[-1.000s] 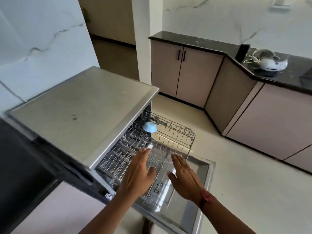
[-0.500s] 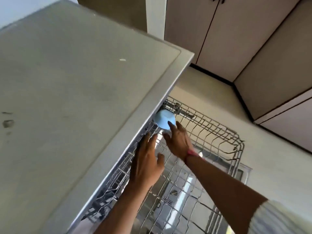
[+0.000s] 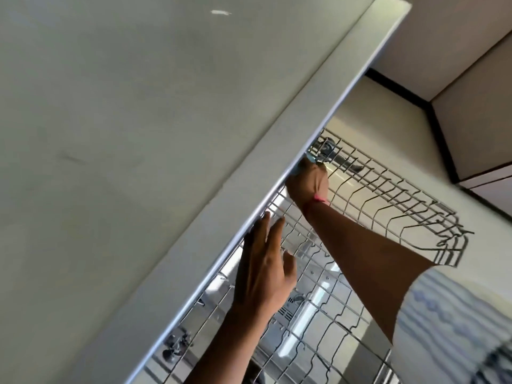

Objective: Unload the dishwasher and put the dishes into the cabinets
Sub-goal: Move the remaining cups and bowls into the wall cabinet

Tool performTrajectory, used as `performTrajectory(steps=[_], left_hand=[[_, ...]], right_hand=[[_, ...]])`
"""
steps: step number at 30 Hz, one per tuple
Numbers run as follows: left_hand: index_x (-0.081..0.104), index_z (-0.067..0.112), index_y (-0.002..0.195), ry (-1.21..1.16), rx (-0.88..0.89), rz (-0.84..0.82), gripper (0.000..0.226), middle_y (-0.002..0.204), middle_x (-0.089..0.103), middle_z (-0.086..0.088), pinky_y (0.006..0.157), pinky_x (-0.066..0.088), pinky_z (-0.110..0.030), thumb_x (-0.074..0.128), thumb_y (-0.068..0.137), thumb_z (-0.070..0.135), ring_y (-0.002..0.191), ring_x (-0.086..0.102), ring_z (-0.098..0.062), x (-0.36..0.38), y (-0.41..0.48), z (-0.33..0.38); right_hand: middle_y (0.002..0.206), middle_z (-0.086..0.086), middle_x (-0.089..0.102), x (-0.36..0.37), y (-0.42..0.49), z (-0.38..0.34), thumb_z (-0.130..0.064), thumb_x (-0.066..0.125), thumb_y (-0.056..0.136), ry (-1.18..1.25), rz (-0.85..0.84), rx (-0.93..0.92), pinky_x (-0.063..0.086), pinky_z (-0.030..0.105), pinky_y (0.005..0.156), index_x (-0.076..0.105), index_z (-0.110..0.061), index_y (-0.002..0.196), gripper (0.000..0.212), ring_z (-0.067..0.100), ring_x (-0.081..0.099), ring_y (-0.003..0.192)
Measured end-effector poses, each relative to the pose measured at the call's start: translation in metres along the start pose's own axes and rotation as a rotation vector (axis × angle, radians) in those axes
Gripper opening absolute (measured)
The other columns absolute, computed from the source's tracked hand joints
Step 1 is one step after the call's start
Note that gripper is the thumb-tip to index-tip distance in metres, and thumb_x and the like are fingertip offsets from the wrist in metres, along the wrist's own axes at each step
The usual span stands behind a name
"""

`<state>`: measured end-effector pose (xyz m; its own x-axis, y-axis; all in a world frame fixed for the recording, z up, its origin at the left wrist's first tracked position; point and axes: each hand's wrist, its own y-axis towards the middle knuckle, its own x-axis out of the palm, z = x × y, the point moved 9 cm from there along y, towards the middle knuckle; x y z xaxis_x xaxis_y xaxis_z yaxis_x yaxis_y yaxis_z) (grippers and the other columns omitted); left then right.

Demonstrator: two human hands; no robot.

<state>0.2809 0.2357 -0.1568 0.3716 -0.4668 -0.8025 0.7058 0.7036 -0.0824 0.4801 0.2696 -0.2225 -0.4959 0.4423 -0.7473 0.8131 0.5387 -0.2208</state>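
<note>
Only a thin bit of the small blue dish (image 3: 312,158) can be seen. It is at the far back corner of the rack (image 3: 401,206), right where the rack goes in under the dishwasher top (image 3: 166,134). The right hand (image 3: 309,181) is pushed up against the dish there. Its fingers are hidden under the top, so it cannot be told if they are closed round the dish or only touching it. The left hand (image 3: 263,273) is held over the near side of the rack. Its fingers (image 3: 273,234) are straight and a little apart, and nothing is held in it.

The dish is likely light, hard and smooth, so it could be slippery, more so if wet. It could be chipped if knocked on the wires or the top. It is best taken by the rim, thumb on one side and fingers on the other, and lifted up before being pulled out from the back of the rack.
</note>
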Motion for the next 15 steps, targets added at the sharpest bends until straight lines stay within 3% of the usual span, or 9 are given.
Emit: performTrajectory(steps=[2,5,7,11,15], left_hand=[[0.040,0.018,0.143,0.024,0.006,-0.015,0.067,0.153,0.036,-0.012,0.104,0.046,-0.046,0.065,0.082,0.022,0.137,0.040,-0.030,0.006,-0.007,0.001],[0.042,0.018,0.143,0.069,0.008,-0.034,0.074,0.153,0.037,-0.012,0.101,0.048,-0.046,0.073,0.076,0.025,0.138,0.037,-0.028,0.007,-0.018,0.006],[0.042,0.018,0.143,0.086,0.018,-0.032,0.076,0.153,0.036,-0.012,0.100,0.049,-0.046,0.075,0.075,0.025,0.137,0.037,-0.026,0.005,-0.024,0.013],[0.039,0.018,0.145,0.100,0.020,-0.047,0.071,0.156,0.029,-0.010,0.104,0.046,-0.045,0.068,0.081,0.028,0.140,0.033,-0.025,0.002,-0.038,0.024],[0.041,0.019,0.139,0.058,-0.005,-0.093,0.061,0.154,0.031,-0.009,0.107,0.043,-0.039,0.064,0.084,0.029,0.139,0.035,-0.024,0.007,-0.079,0.050]], right_hand=[[0.117,0.015,0.060,-0.001,-0.005,0.000,-0.071,0.025,0.058,0.006,0.011,0.015,0.056,0.042,0.087,0.057,-0.026,0.130,0.090,0.031,0.062,0.096],[0.119,0.014,0.055,-0.009,-0.024,0.000,-0.063,0.053,0.078,-0.017,-0.023,-0.015,0.052,0.042,0.089,0.048,-0.027,0.140,0.072,0.030,0.056,0.101],[0.123,0.013,0.052,-0.023,-0.040,0.001,-0.056,0.065,0.081,-0.040,-0.010,-0.080,0.049,0.043,0.092,0.044,-0.024,0.143,0.073,0.030,0.052,0.107],[0.124,0.014,0.055,-0.068,-0.093,-0.005,-0.055,0.070,0.077,-0.063,0.055,-0.283,0.051,0.044,0.086,0.053,-0.021,0.135,0.070,0.032,0.055,0.106],[0.132,0.014,0.054,-0.121,-0.155,0.012,-0.059,0.069,0.074,-0.075,0.098,-0.330,0.051,0.051,0.087,0.054,-0.025,0.134,0.071,0.034,0.054,0.112]])
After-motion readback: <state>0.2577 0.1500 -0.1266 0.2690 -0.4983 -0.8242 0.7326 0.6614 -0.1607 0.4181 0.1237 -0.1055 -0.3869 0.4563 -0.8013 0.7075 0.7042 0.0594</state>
